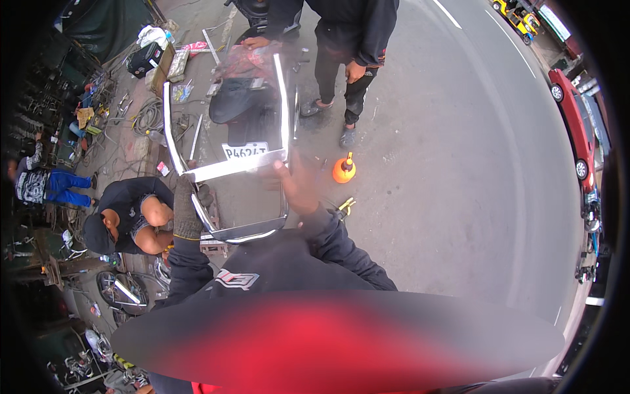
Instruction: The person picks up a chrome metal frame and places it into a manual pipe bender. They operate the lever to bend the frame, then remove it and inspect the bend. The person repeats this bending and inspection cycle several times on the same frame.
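A shiny metal tube frame (239, 165) stands in front of me, with long side bars, a flat crossbar and a curved lower bar. Behind its crossbar is a white licence plate (244, 151), below a dark motorcycle seat (230, 102). My left hand (188, 218), in a grey knit glove, is closed on the frame's left side, where the crossbar meets the side bar; its fingers are partly hidden. At the right corner, my bare right hand (302, 187) has its thumb against the bar and its fingers round the outer side, slightly blurred.
A person (131, 217) in a dark cap crouches close on my left; another (348, 59) stands beyond the frame. An orange spray bottle (343, 171) and a yellow-green clamp (346, 207) lie to the right. Coiled cable (148, 117) and tools clutter the left. A red car (572, 125) is parked across the road.
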The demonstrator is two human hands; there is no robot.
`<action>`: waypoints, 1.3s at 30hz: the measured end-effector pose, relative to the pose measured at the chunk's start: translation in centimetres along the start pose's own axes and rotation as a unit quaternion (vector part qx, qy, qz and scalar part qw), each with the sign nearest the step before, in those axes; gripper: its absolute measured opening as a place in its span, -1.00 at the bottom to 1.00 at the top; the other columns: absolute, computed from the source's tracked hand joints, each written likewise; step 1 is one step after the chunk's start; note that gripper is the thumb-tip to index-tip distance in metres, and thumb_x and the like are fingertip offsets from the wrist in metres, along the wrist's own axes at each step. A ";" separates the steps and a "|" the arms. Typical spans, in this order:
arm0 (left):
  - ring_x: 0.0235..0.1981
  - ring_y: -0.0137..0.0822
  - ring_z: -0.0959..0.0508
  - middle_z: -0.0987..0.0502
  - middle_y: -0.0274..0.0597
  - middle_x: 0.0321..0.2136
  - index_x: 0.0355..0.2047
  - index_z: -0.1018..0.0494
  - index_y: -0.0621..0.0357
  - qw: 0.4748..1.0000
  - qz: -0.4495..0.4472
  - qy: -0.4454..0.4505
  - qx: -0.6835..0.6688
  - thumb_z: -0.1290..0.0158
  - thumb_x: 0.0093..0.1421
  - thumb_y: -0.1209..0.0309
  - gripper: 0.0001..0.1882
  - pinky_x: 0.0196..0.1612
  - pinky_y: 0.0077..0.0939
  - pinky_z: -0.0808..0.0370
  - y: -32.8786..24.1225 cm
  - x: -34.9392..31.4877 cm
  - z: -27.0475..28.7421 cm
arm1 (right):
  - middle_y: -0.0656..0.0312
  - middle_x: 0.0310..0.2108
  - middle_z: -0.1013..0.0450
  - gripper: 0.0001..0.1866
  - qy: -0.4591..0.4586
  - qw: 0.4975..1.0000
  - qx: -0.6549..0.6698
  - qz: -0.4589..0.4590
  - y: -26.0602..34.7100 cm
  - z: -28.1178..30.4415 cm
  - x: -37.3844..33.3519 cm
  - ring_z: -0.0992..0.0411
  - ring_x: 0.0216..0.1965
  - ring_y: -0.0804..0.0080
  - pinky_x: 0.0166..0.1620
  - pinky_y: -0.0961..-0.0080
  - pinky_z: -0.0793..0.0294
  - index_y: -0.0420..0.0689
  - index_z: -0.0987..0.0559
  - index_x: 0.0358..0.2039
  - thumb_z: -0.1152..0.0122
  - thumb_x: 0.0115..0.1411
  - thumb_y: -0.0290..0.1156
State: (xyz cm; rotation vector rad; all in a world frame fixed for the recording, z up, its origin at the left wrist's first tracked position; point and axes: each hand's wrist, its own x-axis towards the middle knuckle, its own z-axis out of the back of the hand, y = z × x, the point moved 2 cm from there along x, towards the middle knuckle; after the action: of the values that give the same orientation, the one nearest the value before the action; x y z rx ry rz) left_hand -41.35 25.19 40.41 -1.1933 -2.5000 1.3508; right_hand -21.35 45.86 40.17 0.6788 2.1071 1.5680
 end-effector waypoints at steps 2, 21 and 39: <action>-0.62 -0.52 -0.37 -0.38 -0.34 -0.42 0.24 -0.27 0.12 0.998 0.001 -0.034 0.046 -0.10 0.32 0.22 -0.46 -0.65 -0.65 -0.31 1.2 0.4 -0.7 | -0.12 0.05 -0.39 -0.19 -0.043 0.995 -0.006 -0.084 -0.9 -0.1 0.1 -0.45 0.01 0.31 -0.05 0.35 -0.52 -0.30 -0.12 0.34 -0.17 0.30 -0.03; -0.30 -0.33 -0.61 -0.55 -0.12 -0.22 0.12 -0.26 0.25 0.960 0.016 0.005 0.280 -0.19 0.24 0.30 -0.47 -0.30 -0.48 -0.62 -0.7 12.9 2.5 | 0.00 -0.28 -0.52 -0.41 -0.222 0.963 -0.151 -0.035 -8.4 -2.9 10.1 -0.53 -0.31 0.32 -0.25 0.39 -0.54 -0.40 -0.34 0.15 -0.13 0.12 -0.38; -0.18 -0.33 -0.59 -0.50 -0.10 -0.10 0.24 -0.18 0.21 0.949 0.092 0.074 0.292 -0.18 0.24 0.26 -0.35 -0.25 -0.41 -0.66 -4.3 27.7 13.4 | 0.16 -0.26 -0.49 -0.57 -0.260 0.942 -0.206 -0.046 -15.4 -10.2 21.5 -0.54 -0.30 0.42 -0.39 0.53 -0.59 -0.27 -0.43 0.04 -0.21 0.16 -0.43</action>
State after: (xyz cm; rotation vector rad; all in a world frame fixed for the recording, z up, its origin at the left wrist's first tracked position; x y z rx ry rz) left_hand -68.47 32.69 27.32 -1.3291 -1.7254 1.7883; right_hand -46.51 47.57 27.13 0.7291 1.3575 1.5045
